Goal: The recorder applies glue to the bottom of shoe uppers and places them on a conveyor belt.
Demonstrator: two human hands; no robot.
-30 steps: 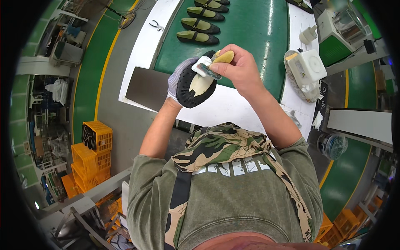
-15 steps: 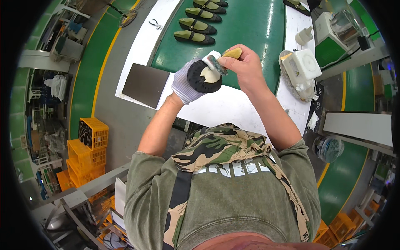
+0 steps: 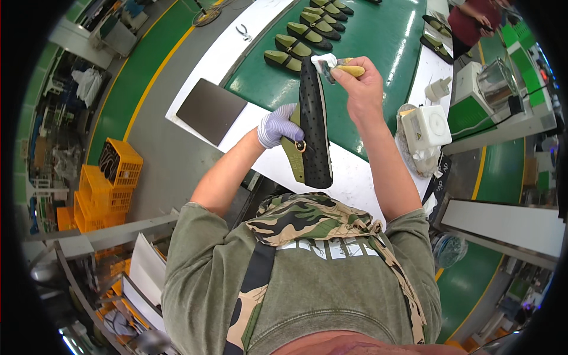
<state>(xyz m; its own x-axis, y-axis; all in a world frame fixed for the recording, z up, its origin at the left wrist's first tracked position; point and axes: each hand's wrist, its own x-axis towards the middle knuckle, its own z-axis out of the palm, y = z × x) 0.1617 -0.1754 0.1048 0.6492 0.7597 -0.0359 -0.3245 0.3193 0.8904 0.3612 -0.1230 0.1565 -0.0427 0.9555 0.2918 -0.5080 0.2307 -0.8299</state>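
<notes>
My left hand [image 3: 278, 125], in a pale striped glove, grips a black shoe [image 3: 315, 130] with green lining and a small gold buckle. The shoe stands on end, its long dotted side facing right. My bare right hand [image 3: 362, 89] pinches a tool with a yellow handle [image 3: 353, 70], which looks like a brush. A white wad of cloth or tissue [image 3: 323, 61] covers part of its head, close against the shoe's upper end. Whether the wad presses on the shoe, I cannot tell. Past my hands, several matching shoes [image 3: 283, 60] form a row on the green belt [image 3: 378, 35].
A dark flat board [image 3: 211, 111] lies on the white bench edge at left, with pliers [image 3: 243, 32] farther along. At right sit a white box-shaped device [image 3: 427, 127] and two dark shoes. Yellow crates [image 3: 106, 192] are stacked at lower left. Another person [image 3: 473, 21] stands at far right.
The shoe has turned from end-on to showing its full length. My left hand has moved down its side, and the tool with its white wad is now at the upper end.
</notes>
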